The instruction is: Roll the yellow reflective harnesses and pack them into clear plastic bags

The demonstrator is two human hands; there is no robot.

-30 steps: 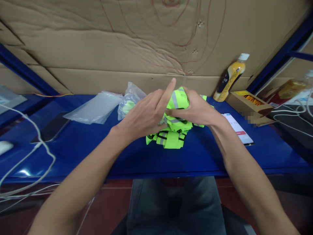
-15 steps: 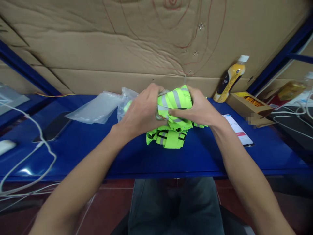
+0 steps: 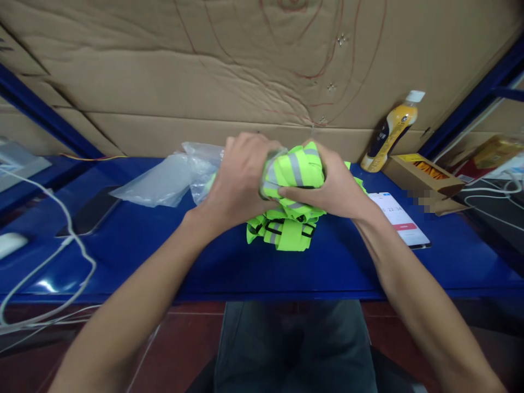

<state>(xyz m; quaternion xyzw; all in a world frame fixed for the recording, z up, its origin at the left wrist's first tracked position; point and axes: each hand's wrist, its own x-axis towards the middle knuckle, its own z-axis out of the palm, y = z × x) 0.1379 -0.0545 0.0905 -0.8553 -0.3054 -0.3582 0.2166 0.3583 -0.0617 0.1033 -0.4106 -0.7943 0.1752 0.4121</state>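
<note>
Between my two hands is a folded fluorescent yellow-green reflective vest [image 3: 301,166] with grey stripes. My right hand [image 3: 341,185] grips its right end, thumb across the front and fingers behind. My left hand [image 3: 241,183] is closed at its left end, where a clear plastic edge [image 3: 268,164] wraps the bundle; most of its fingers are hidden. Under the bundle lie more yellow-green straps [image 3: 292,240] with black buckles, resting on the blue table. Clear plastic bags [image 3: 159,180] lie just left of my left hand.
A phone with a lit screen [image 3: 401,218] lies right of my right hand. Behind it are a yellow drink bottle [image 3: 391,134] and an open cardboard box [image 3: 426,177]. A dark phone [image 3: 92,210] and white cables [image 3: 77,245] are at left. Cardboard [image 3: 164,87] walls the back.
My left hand has shifted slightly up and its fingers now arch higher over the vest's end. The plastic beside it has crumpled a little to the left. The view has shifted slightly.
</note>
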